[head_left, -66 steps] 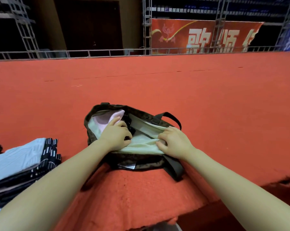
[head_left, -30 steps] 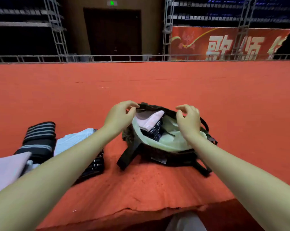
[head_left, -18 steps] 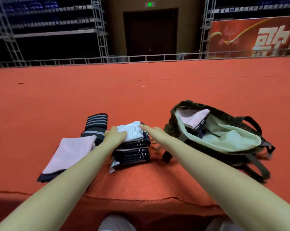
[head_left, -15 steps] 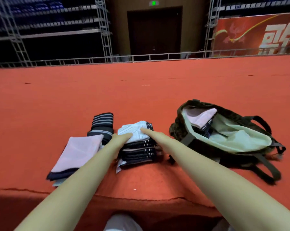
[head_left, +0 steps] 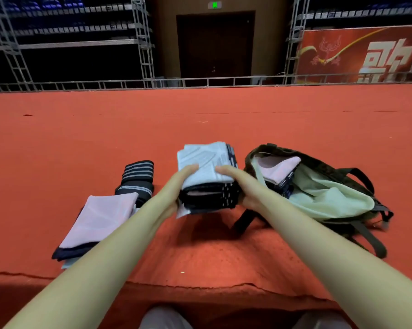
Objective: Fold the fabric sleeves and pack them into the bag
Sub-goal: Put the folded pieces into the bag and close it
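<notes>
Since half a second ago, your stack of folded sleeves with the pale grey patterned piece on top (head_left: pixel 206 179) has left the red carpeted platform (head_left: pixel 200 252) and now hangs above its own shadow, just left of the bag. Your left hand (head_left: pixel 176 186) and right hand (head_left: pixel 238 186) clamp it from either side, thumbs laid over the top layer; fingers underneath are hidden.

Progress: the dark olive fabric backpack with pale green lining (head_left: pixel 318 186) lies open on its side, with a pink folded sleeve over dark patterned ones (head_left: pixel 279 167) already inside. Outside it: the lifted stack, a pink folded sleeve lying on dark navy ones (head_left: pixel 100 217) at left, and a black roll with grey stripes (head_left: pixel 137 179) behind that. Judged roughly midway; folding appears done, packing remains.

Stack condition: several dark dotted layers, edges mostly squared, one pale corner sagging at lower left.
</notes>
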Demonstrator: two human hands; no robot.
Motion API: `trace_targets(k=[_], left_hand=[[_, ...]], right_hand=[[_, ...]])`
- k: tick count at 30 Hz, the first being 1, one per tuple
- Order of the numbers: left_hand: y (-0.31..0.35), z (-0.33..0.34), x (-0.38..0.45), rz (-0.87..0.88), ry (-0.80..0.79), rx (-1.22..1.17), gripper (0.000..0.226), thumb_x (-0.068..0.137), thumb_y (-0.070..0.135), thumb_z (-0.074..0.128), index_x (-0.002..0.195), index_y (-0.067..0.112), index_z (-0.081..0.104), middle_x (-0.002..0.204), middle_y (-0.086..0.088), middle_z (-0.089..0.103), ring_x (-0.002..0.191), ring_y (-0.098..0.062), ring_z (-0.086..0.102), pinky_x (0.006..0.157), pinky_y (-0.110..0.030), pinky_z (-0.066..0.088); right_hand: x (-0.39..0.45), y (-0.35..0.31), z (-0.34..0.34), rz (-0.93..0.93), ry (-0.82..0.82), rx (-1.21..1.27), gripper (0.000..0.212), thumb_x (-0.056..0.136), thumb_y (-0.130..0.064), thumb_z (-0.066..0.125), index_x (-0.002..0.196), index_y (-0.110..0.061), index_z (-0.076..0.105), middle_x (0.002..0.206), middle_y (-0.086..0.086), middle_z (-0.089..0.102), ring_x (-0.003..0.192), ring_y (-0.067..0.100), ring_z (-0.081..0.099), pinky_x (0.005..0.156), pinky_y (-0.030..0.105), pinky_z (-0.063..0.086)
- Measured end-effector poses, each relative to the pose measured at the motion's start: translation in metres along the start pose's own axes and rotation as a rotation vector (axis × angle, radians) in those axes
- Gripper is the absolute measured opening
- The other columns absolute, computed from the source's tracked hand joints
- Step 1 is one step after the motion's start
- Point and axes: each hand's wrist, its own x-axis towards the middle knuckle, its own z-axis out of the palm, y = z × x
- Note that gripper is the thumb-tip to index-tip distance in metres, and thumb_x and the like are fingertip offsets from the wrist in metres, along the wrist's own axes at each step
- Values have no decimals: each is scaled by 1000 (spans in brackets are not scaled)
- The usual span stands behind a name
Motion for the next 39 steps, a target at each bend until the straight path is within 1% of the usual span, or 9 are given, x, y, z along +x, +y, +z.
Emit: trace_targets(k=[7, 16, 20, 25, 27, 30, 34, 37, 39], left_hand=[[42, 94, 20, 143, -212, 91, 29, 92, 34, 51, 109, 15, 66, 97, -9, 72, 80, -21, 70, 68, -28, 58], [-9, 227, 83, -64, -466, 208, 37, 87, 41, 59, 114, 16, 67, 105, -8, 72, 94, -24, 69, 84, -34, 54], [-37, 241, 107, -96, -377, 313, 34, 86, 28, 63, 117, 13, 65, 110, -11, 70, 102, -26, 66, 95, -39, 48], [-42, 231, 124, 147, -91, 600, 22, 81, 6, 60, 100, 13, 67, 106, -9, 70, 97, -25, 65, 83, -32, 50], [-41, 231, 125, 284, -34, 765, 35, 80, 8, 58, 115, 13, 60, 115, -8, 64, 112, -26, 59, 88, -32, 46], [-50, 239, 120, 507, 67, 1144, 73, 85, 17, 57, 149, 13, 22, 151, -13, 27, 142, -29, 21, 109, -37, 30], [-68, 257, 119, 842, -122, 1281, 51, 93, 12, 44, 143, 10, 37, 152, -10, 32, 142, -23, 23, 115, -30, 14], [-81, 269, 118, 819, -230, 1212, 46, 94, 10, 38, 140, 7, 41, 145, -10, 42, 135, -24, 34, 112, -31, 22], [-86, 275, 119, 840, -196, 1187, 46, 96, 21, 39, 141, 13, 42, 145, -8, 43, 136, -25, 34, 112, -35, 25]], right_hand=[[-40, -63, -74, -161, 106, 4, 56, 73, -39, 70, 122, -12, 63, 115, 12, 69, 104, 30, 66, 94, 44, 51], [-97, -56, -204, -269, 538, 32, 62, 59, -39, 75, 114, -11, 68, 109, 17, 70, 100, 35, 67, 92, 49, 52], [-88, -35, -221, -296, 649, -95, 30, 77, -30, 70, 103, -16, 70, 95, 4, 75, 89, 23, 71, 79, 35, 56], [-62, -19, -213, -282, 643, -327, 37, 66, -43, 68, 98, -24, 69, 94, -6, 74, 93, 16, 69, 90, 39, 53], [-55, -16, -213, -258, 637, -342, 46, 69, -56, 65, 106, -29, 66, 103, -12, 71, 100, 12, 65, 99, 40, 48], [-55, -16, -219, -99, 690, -472, 57, 93, -61, 36, 136, -25, 50, 137, -6, 51, 126, 19, 48, 109, 32, 30], [-74, -14, -252, -118, 812, -563, 59, 101, -49, 22, 108, -13, 69, 100, 8, 72, 89, 24, 67, 78, 32, 50], [-88, -4, -284, -221, 1037, -948, 33, 96, -36, 43, 103, -17, 68, 104, 4, 69, 107, 28, 55, 91, 39, 44], [-90, 1, -298, -51, 961, -861, 30, 93, -37, 51, 101, -13, 66, 97, 9, 66, 97, 29, 58, 91, 42, 45]])
